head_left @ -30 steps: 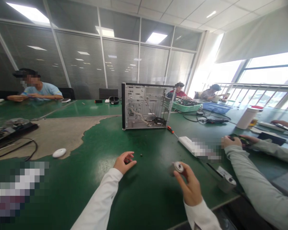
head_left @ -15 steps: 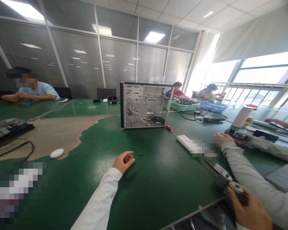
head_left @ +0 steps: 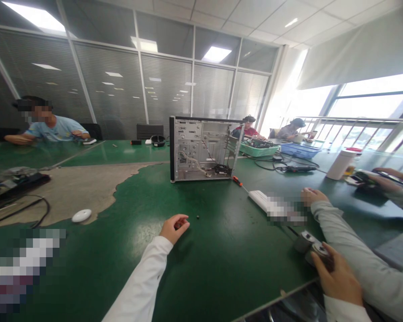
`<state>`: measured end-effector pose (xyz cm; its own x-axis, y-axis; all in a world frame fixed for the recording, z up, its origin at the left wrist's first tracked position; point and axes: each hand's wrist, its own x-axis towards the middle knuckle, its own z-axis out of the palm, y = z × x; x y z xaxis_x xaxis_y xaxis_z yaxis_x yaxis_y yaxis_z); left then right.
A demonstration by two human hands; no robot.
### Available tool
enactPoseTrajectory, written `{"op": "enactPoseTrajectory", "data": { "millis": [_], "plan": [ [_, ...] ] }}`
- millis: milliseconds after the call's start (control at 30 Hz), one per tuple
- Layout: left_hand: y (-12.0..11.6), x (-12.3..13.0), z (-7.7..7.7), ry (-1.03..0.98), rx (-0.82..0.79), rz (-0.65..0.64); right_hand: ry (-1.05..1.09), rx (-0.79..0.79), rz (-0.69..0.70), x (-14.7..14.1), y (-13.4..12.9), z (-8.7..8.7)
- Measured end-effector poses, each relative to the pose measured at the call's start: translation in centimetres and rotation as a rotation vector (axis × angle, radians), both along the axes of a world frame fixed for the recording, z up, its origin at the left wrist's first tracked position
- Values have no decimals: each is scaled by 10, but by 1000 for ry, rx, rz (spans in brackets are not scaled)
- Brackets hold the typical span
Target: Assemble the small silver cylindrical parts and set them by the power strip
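My left hand [head_left: 174, 229], in a white sleeve, rests at the middle of the green table [head_left: 201, 277]. Its fingers are curled toward the thumb around something dark that I cannot make out. Just right of the fingertips lies a tiny dark piece [head_left: 198, 217]. At the lower right my right hand [head_left: 340, 273] is closed around a metal cylinder [head_left: 319, 256] that looks like a small motor. A similar metal cylinder [head_left: 302, 243] stands right beside it, near the table edge.
An opened computer case [head_left: 204, 150] stands ahead, with a screwdriver [head_left: 237, 180] by its corner. A white power strip [head_left: 260, 201] lies right of it. A co-worker's grey sleeve [head_left: 342, 232] reaches in from the right. A white oval object [head_left: 81, 216] lies left.
My right hand has moved left and up with the cylinder, bringing it close to the other one. My left hand has hardly moved. The co-worker's far hand has moved away to the right with a device.
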<state>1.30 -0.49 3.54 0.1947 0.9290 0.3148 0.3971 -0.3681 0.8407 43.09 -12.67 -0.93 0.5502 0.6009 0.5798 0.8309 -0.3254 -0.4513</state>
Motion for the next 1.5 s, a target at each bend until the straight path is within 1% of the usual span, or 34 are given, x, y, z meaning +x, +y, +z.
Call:
{"op": "enactPoseTrajectory", "data": {
  "millis": [167, 267, 300, 367, 400, 433, 467, 500, 533, 600, 667, 700, 767, 833, 867, 967, 1033, 1100, 1167, 1233, 1300, 1367, 1433, 1467, 1500],
  "plan": [
    [0, 0, 1, 2, 2, 7, 27, 19, 79, 3, 11, -8],
    [-1, 0, 1, 4, 7, 12, 29, 52, 75, -4, 11, -9],
    [-1, 0, 1, 5, 8, 13, 14, 87, 53, -9, 9, -7],
    [0, 0, 1, 8, 9, 13, -45, 214, -18, -23, 2, -2],
    [0, 0, 0, 10, 9, 12, -84, 284, -36, -32, -2, 2],
    [0, 0, 0, 14, 9, 11, -122, 344, -27, -42, -5, 7],
    [0, 0, 0, 16, 9, 13, -152, 379, 18, -53, -7, 12],
    [1, 0, -1, 17, 9, 16, -176, 383, 111, -65, -8, 18],
    [1, 0, -1, 17, 8, 18, -186, 368, 232, -77, -6, 23],
    [1, 0, -1, 13, 1, 23, -189, 282, 513, -105, 3, 34],
    [1, 0, -1, 11, -4, 24, -195, 122, 773, -135, 21, 44],
    [1, 0, 0, 12, -5, 23, -202, 24, 869, -150, 32, 47],
    [1, 0, 0, 13, -5, 20, -239, -139, 1013, -180, 56, 51],
    [1, 0, -1, 12, -3, 18, -310, -226, 1090, -207, 83, 49],
    [1, 0, -1, 12, -1, 17, -347, -241, 1099, -218, 97, 46],
    [2, -1, -3, 14, 5, 14, -450, -218, 1087, -241, 131, 34],
    [2, -1, -3, 14, 11, 13, -478, -201, 1086, -248, 145, 28],
    [2, -1, -3, 14, 17, 13, -477, -197, 1086, -248, 146, 25],
    [2, -1, -3, 17, 20, 14, -480, -201, 1088, -241, 137, 27],
    [2, -2, -3, 24, 19, 10, -491, -206, 1072, -225, 121, 31],
    [3, -2, -4, 31, 16, 7, -492, -184, 994, -198, 100, 35],
    [4, -2, -6, 36, 16, 5, -480, -99, 838, -159, 79, 37],
    [4, -3, -8, 43, 19, -3, -433, 31, 553, -110, 60, 37],
    [4, -3, -8, 48, 22, -8, -419, 61, 408, -85, 52, 36],
    [4, -3, -9, 53, 24, -12, -415, 54, 276, -59, 44, 36]
  ]
}}
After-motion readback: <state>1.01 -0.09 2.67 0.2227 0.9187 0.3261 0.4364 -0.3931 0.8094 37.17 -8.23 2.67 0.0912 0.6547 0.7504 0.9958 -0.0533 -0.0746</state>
